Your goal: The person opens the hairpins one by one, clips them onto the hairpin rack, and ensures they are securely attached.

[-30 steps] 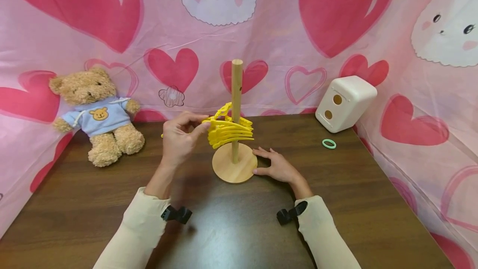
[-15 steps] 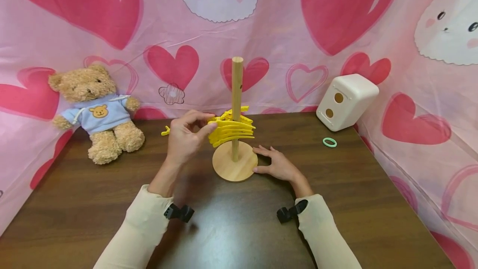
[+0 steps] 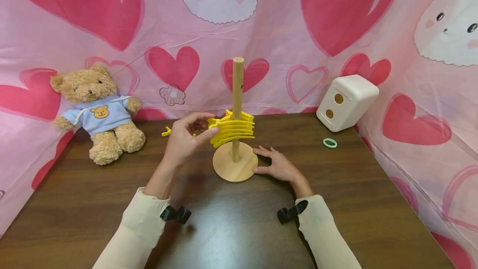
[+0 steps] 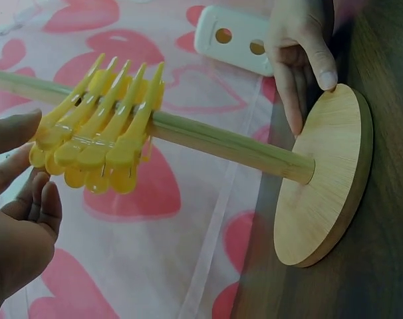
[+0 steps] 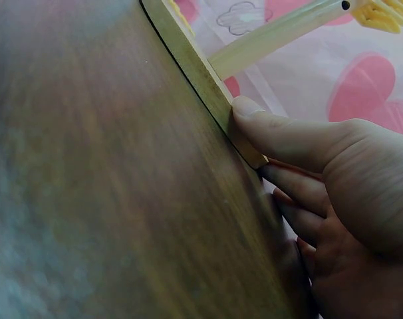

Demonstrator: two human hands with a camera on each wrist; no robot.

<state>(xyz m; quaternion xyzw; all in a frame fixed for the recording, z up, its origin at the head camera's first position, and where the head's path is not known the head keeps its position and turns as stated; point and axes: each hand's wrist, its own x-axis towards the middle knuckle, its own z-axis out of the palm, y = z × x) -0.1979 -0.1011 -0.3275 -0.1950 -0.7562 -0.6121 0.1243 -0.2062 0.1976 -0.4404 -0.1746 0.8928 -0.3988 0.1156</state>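
Observation:
A yellow claw hair clip (image 3: 233, 128) sits around the wooden post (image 3: 238, 86), partway up, its long teeth across the post. My left hand (image 3: 184, 136) is at the clip's left end, thumb and fingertips pinching it; the left wrist view shows fingertips on either side of the yellow clip (image 4: 98, 133). The post rises from a round wooden base (image 3: 228, 167) on the table. At the base's right rim rests my right hand (image 3: 278, 165), fingers spread and fairly straight. In the right wrist view its thumb (image 5: 274, 129) touches the base's edge (image 5: 201, 73).
Behind my left hand lies another small yellow piece (image 3: 166, 131), mostly hidden. A teddy bear (image 3: 98, 111) in a blue top sits at the left. On the right are a white box (image 3: 347, 103) with two round holes and a green ring (image 3: 330, 143). Pink patterned cloth hangs behind the table.
The clip's raised back part has come down and its teeth lie more level across the post. My left fingers have shifted slightly at its end. The right hand stays at the base.

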